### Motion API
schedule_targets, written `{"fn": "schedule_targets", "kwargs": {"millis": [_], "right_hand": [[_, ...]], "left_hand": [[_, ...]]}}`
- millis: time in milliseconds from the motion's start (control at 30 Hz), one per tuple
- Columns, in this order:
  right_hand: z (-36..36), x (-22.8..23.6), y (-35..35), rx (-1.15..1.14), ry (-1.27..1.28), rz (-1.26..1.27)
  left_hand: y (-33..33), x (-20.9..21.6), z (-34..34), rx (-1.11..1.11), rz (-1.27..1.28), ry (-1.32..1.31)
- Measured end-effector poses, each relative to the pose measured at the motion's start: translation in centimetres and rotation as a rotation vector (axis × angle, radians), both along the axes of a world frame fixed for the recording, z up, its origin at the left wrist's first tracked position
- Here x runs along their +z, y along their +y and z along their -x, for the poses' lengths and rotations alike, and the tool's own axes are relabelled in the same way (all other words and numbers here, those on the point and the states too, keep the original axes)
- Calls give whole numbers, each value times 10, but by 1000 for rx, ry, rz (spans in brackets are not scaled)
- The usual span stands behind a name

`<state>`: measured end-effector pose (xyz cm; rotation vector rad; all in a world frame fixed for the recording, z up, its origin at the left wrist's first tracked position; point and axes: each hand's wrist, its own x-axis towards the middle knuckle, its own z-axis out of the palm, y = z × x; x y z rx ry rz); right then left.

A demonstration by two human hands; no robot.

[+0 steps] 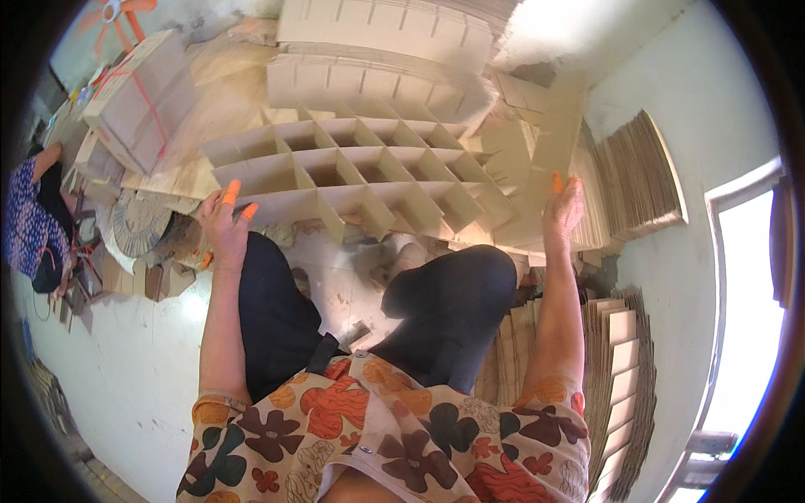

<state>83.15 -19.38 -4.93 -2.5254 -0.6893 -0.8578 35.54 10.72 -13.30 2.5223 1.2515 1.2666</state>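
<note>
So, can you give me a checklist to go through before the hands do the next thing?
1. Orange finger covers on: ok, orange shows on both hands.
2. Tan cardboard grid of crossed strips slotted together: ok, the strips cross and make open boxes.
3. Left hand clear of the grid: cannot tell; its fingertips are apart, right by the grid's left end.
4. Right hand gripping the long, flat tan cardboard piece: cannot tell; it is at the lower end.
5. Pale stacked cardboard with slits nearby: ok, just behind the grid.
</note>
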Motion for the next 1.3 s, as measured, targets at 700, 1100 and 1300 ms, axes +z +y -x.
{"fn": "schedule_targets", "kwargs": {"millis": [700, 1100, 1300], "right_hand": [[290, 48, 223, 1199, 503, -80], [303, 30, 250, 1305, 381, 182], [311, 4, 260, 1328, 452, 374]], "left_hand": [[4, -7, -3, -205, 119, -335], [4, -3, -5, -193, 156, -386], [6, -2, -5, -205, 181, -404]]}}
